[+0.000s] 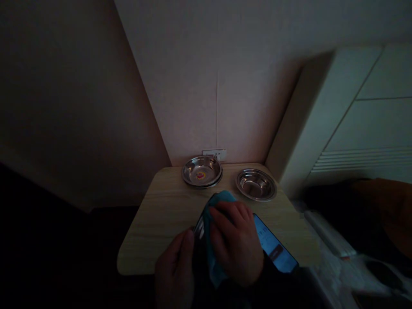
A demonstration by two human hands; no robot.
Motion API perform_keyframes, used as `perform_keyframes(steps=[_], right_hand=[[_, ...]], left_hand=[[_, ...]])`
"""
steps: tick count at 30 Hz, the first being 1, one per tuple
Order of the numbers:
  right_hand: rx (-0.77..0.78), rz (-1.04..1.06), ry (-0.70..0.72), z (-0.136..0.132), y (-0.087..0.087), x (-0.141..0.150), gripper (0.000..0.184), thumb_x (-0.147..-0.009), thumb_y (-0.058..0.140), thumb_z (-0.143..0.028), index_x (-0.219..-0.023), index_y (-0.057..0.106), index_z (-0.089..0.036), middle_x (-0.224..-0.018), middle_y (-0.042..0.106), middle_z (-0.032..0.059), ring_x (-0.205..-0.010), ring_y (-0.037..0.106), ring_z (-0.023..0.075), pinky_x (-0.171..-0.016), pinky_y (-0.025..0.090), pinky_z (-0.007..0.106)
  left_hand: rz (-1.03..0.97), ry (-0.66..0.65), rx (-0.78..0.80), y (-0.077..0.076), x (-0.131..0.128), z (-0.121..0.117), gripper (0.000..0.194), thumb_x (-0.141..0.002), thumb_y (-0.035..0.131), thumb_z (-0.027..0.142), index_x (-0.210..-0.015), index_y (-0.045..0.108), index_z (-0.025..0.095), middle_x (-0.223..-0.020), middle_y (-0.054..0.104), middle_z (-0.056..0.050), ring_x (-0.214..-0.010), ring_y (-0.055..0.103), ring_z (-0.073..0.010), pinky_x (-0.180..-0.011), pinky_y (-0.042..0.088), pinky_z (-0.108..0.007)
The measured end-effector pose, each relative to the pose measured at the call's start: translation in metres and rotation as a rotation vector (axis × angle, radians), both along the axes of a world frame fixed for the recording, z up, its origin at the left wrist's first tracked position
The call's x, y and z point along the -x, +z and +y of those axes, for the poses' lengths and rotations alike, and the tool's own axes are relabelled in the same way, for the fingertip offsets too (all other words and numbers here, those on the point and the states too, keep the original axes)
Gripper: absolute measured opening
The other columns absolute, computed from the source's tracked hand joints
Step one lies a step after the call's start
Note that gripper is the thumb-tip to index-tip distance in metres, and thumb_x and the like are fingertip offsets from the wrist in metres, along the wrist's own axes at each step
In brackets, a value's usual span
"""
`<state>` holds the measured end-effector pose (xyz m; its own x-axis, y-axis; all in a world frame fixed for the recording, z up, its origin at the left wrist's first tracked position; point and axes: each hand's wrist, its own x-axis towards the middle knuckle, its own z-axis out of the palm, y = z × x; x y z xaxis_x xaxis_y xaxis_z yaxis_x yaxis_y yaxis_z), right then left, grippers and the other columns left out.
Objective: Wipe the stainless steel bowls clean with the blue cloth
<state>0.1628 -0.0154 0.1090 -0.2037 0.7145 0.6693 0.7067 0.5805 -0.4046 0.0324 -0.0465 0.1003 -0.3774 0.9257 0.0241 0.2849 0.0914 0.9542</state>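
My left hand [176,267] grips the rim of a shiny metal dish [201,234], which is tilted on edge and mostly hidden by my hands and the dark below. Bunched in my right hand [236,242] is a blue cloth [215,268], pressed against the dish and folded over its upper edge. Beyond my hands, a stack of steel dishes [193,169] with a round yellow and red sticker inside sits at the back of the table. More nested steel dishes [256,186] stand to its right.
A lit phone [277,246] lies on the pale wooden table [151,227], right of my right hand. Behind the table is a wall socket [215,152]. A white panelled headboard [305,124] rises at the right, with dark and orange bedding [383,210] beside it.
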Motion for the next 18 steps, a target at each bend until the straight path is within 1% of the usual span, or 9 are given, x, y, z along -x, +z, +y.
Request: perform_keyframes(steps=[3, 5, 7, 9, 12, 15, 18], right_hand=[[-0.066, -0.021, 0.071, -0.011, 0.001, 0.009, 0.022, -0.083, 0.050, -0.021, -0.099, 0.065, -0.022, -0.098, 0.065, 0.0035, -0.089, 0.051, 0.0215, -0.092, 0.034, 0.045], [-0.068, -0.019, 0.079, -0.010, 0.003, 0.010, 0.021, -0.083, 0.050, -0.022, -0.097, 0.066, -0.023, -0.097, 0.065, 0.0031, -0.089, 0.052, 0.0219, -0.092, 0.034, 0.047], [-0.009, 0.021, 0.038, 0.001, 0.003, 0.006, 0.023, -0.084, 0.049, -0.021, -0.098, 0.067, -0.022, -0.098, 0.065, 0.0043, -0.090, 0.053, 0.0225, -0.090, 0.037, 0.047], [0.085, 0.098, -0.008, 0.015, 0.001, -0.001, 0.024, -0.086, 0.047, -0.020, -0.097, 0.068, -0.020, -0.097, 0.065, 0.0063, -0.091, 0.055, 0.0221, -0.085, 0.042, 0.043], [0.210, 0.224, 0.022, 0.028, -0.008, -0.011, 0.024, -0.088, 0.046, -0.020, -0.097, 0.068, -0.018, -0.098, 0.064, 0.0079, -0.092, 0.057, 0.0203, -0.082, 0.047, 0.037], [0.206, 0.306, 0.021, 0.022, -0.019, -0.015, 0.024, -0.089, 0.046, -0.021, -0.100, 0.067, -0.020, -0.101, 0.063, 0.0077, -0.094, 0.059, 0.0198, -0.083, 0.049, 0.036], [0.153, 0.290, 0.001, 0.008, -0.023, -0.014, 0.023, -0.089, 0.047, -0.021, -0.103, 0.066, -0.020, -0.103, 0.062, 0.0080, -0.096, 0.057, 0.0207, -0.084, 0.049, 0.037]], left_hand=[[-0.033, 0.012, 0.006, 0.003, 0.002, 0.003, 0.037, -0.074, 0.053, 0.051, -0.065, 0.063, 0.016, -0.063, 0.066, -0.003, -0.064, 0.062, -0.0188, -0.060, 0.050, -0.023], [-0.041, 0.016, 0.009, 0.005, 0.002, 0.004, 0.035, -0.074, 0.053, 0.050, -0.064, 0.062, 0.017, -0.062, 0.064, -0.003, -0.063, 0.061, -0.0180, -0.059, 0.049, -0.023], [-0.041, 0.028, 0.003, 0.007, 0.000, 0.003, 0.035, -0.076, 0.052, 0.049, -0.062, 0.060, 0.017, -0.060, 0.062, -0.001, -0.063, 0.059, -0.0172, -0.059, 0.048, -0.022], [-0.052, 0.029, -0.001, 0.006, 0.000, 0.002, 0.036, -0.076, 0.052, 0.050, -0.059, 0.057, 0.018, -0.057, 0.058, 0.000, -0.061, 0.057, -0.0162, -0.058, 0.047, -0.022], [-0.093, 0.008, 0.020, 0.003, 0.000, 0.002, 0.039, -0.077, 0.053, 0.051, -0.057, 0.055, 0.017, -0.055, 0.055, 0.001, -0.057, 0.052, -0.0144, -0.054, 0.045, -0.022], [-0.138, -0.001, 0.046, -0.002, 0.002, 0.003, 0.039, -0.076, 0.054, 0.052, -0.058, 0.057, 0.017, -0.056, 0.056, 0.001, -0.057, 0.052, -0.0137, -0.054, 0.044, -0.021], [-0.162, -0.007, 0.073, -0.005, 0.002, 0.006, 0.040, -0.075, 0.055, 0.053, -0.061, 0.061, 0.017, -0.055, 0.058, 0.001, -0.059, 0.055, -0.0148, -0.055, 0.045, -0.022]])
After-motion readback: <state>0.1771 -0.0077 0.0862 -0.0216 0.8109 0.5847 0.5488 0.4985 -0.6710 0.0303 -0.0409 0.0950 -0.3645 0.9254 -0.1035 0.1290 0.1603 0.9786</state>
